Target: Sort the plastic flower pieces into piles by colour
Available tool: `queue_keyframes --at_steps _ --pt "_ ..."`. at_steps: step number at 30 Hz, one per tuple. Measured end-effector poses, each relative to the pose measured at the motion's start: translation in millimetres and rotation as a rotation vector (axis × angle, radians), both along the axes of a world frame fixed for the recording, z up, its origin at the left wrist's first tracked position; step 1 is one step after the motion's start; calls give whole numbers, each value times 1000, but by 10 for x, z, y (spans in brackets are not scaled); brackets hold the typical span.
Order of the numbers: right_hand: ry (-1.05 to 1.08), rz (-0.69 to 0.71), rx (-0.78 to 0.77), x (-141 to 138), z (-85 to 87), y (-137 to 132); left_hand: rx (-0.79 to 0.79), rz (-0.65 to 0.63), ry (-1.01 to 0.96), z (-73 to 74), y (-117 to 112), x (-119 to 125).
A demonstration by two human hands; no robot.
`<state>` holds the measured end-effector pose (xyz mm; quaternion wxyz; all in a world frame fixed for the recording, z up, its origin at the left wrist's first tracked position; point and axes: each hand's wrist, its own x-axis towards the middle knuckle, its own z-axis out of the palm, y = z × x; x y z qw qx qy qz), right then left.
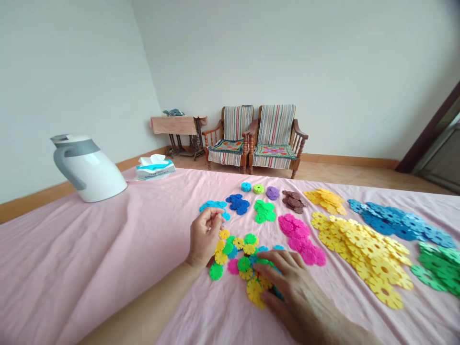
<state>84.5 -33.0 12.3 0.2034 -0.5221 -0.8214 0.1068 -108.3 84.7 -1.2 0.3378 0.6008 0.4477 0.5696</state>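
A mixed pile of small snowflake-shaped plastic discs (241, 255) in yellow, green, pink and blue lies on the pink cloth (108, 258) in front of me. My right hand (293, 290) rests flat on the pile's right side, fingers spread over several discs. My left hand (204, 237) hovers at the pile's left edge, fingertips pinched together beside the light-blue disc group (212, 206); whether a disc is between them I cannot tell. Sorted groups lie beyond: dark blue (237, 203), green (265, 211), pink (301, 238).
A wide yellow spread (366, 249), a brown group (293, 201), a blue row (398, 221) and a green heap (438, 266) fill the right. A white kettle (88, 167) and a tissue pack (155, 167) stand at the left. Two wooden armchairs (255, 139) stand at the far wall.
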Motion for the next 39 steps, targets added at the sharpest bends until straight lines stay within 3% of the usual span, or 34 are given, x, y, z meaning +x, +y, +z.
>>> queue_keyframes --at_steps 9,18,26,39 --pt "-19 -83 9 272 -127 -84 -36 57 -96 -54 124 -47" --pt "-59 -83 91 84 -41 -139 -38 83 -136 -63 180 -84" --pt "-64 -121 65 219 -72 -128 -41 88 -114 -70 197 -80" --pt "-5 -116 -99 122 -13 -79 -51 84 -118 -109 236 -100"
